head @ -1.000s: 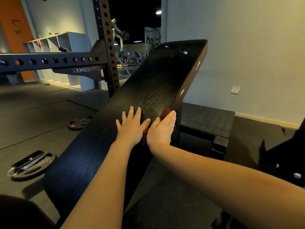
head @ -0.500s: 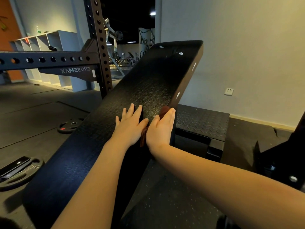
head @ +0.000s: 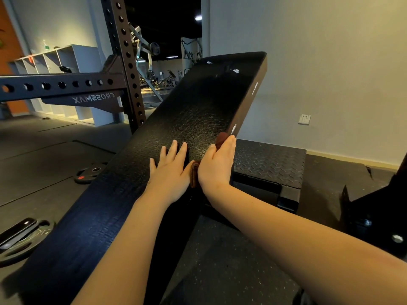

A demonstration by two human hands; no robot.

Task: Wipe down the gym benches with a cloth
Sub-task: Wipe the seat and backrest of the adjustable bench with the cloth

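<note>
Bench (head: 193,111) is the landmark from my remote seat: a black textured pad, tilted up and away from the camera. Left of it, a weight plate (head: 88,172) lies on the floor and a perforated rack upright (head: 123,62) stands behind.

On the pad's middle lies the left hand (head: 170,172), palm down, with its fingers straight and slightly spread. It holds nothing, and I judge it is there to brace the pad and steady the reach.

Just right of it sits the brown cloth (head: 221,137), folded over the bench's right edge and showing beyond the fingertips and at the wrist. The right hand (head: 217,164) presses it there, fingers together and nearly straight along the edge, thumb on the top face. That hold suits dragging the cloth along the rim.

Right of the bench sits a low tread-plate platform (head: 271,164), and beyond it a wall socket (head: 304,119).
</note>
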